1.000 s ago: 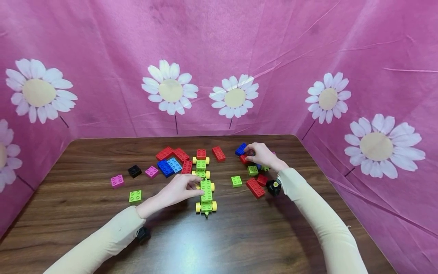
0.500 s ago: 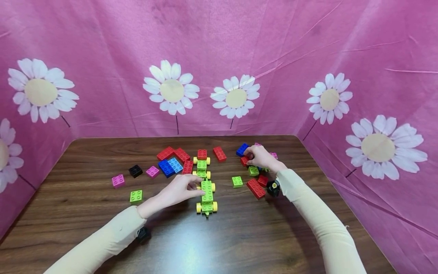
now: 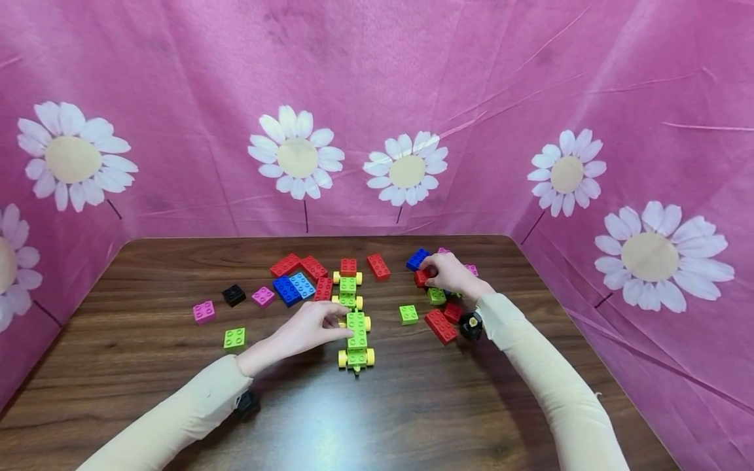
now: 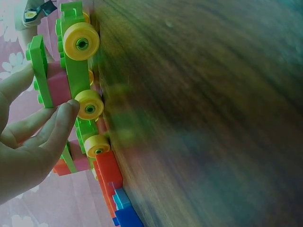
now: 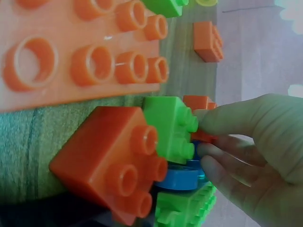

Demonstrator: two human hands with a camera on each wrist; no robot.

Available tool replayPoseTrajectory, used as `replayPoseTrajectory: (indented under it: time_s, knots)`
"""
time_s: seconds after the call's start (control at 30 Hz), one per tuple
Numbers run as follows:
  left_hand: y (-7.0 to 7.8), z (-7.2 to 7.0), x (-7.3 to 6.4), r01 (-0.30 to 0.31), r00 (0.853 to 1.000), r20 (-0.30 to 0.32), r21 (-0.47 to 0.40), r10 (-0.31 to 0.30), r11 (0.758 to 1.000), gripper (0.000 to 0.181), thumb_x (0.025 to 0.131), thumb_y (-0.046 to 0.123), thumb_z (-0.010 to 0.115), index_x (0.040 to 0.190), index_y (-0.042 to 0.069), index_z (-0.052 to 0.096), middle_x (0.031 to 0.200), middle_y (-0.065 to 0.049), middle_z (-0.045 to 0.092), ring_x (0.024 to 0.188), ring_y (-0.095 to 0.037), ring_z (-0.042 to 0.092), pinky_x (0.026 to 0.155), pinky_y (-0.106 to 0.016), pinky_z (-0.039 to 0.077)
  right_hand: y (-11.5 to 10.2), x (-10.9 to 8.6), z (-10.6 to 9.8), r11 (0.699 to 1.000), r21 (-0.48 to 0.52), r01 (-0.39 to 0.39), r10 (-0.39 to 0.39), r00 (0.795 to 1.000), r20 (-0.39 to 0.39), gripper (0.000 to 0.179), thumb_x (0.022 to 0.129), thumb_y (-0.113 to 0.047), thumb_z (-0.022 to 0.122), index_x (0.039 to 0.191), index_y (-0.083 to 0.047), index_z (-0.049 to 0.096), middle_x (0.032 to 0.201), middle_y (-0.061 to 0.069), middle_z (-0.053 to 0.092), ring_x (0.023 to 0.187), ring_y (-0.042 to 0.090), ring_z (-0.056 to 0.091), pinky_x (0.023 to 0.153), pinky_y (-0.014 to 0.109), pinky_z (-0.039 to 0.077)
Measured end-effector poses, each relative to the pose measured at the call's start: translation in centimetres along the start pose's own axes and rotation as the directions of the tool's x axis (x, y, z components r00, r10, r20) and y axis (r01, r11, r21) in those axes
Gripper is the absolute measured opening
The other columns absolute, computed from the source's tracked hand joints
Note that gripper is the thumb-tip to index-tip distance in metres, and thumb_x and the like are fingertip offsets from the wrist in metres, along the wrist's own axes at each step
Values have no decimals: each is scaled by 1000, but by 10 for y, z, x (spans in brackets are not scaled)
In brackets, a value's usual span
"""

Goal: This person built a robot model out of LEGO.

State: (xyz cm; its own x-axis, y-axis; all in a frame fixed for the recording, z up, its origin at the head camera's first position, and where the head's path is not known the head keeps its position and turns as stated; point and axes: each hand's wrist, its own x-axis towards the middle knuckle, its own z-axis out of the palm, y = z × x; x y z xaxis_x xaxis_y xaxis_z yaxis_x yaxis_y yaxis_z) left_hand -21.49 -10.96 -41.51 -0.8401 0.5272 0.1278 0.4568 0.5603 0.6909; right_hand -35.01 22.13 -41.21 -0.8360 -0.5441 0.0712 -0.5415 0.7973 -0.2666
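My left hand (image 3: 303,325) holds the nearer green toy wagon (image 3: 356,358) with yellow wheels. In the left wrist view, its thumb touches the raised green brick (image 4: 41,71), and the fingertips lie by the pink brick (image 4: 57,84) beneath. A second green wagon (image 3: 347,284) stands directly behind, with a red brick (image 3: 349,266) at its far end. At the right-hand pile, my right hand (image 3: 452,271) pinches a red brick (image 3: 421,279), largely covered by the thumb in the right wrist view. Beside those fingers are a lime brick (image 5: 163,127) and a blue round piece (image 5: 177,177).
A dark blue brick (image 3: 419,259) lies behind the right hand. Nearer are a long red brick (image 3: 440,326) and a lime brick (image 3: 408,314). Left of the wagons lie several red and blue bricks (image 3: 286,290), pink bricks (image 3: 204,312), a black brick (image 3: 233,295) and another lime one (image 3: 234,338).
The left hand and the wagons keep their places. My right hand stays at the pile with only a slight shift of its fingers, and red now shows between thumb and forefinger.
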Motion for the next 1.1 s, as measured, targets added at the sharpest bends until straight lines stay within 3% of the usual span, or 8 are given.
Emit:
replayPoseTrajectory:
  time_s: [0.2,0.33,0.5,0.8,1.1]
  knots:
    - [0,-1,0,0,1000,6,-7,0,1000,42,88,31,74,118,1,69,108,-11,75,85,-11,68,77,-28,59,-11,-8,-11,1000,7,29,-29,999,-43,27,81,-9,79,104,2,72,93,14,72,83,23,62,77,40,54]
    - [-1,-1,0,7,1000,14,-16,-7,1000,43,89,31,74,118,0,69,109,-13,74,87,-13,69,79,-31,59,-25,-13,-15,996,31,81,-79,995,-69,27,82,-10,79,105,1,72,91,13,69,80,22,58,73,36,50]
    - [0,-2,-1,20,999,26,-18,-19,1000,43,89,31,73,119,0,68,111,-14,74,87,-13,69,79,-31,59,-46,-19,-18,990,51,132,-129,989,-66,28,84,-13,78,108,0,71,99,12,71,84,20,61,75,32,54]
    - [1,-1,-1,8,1000,12,-3,-8,1000,43,89,31,74,117,-1,69,108,-13,74,87,-14,69,77,-28,59,-84,-30,-20,964,57,258,-253,964,-82,29,86,-17,77,111,-6,71,106,9,71,90,18,66,78,30,58]
    - [-1,-1,0,10,1000,9,-8,-9,1000,43,89,31,74,117,0,69,110,-14,74,88,-15,70,77,-28,59,-113,-35,-18,929,131,346,-343,938,-51,28,90,-21,74,114,-7,70,102,4,69,82,14,64,72,22,57]
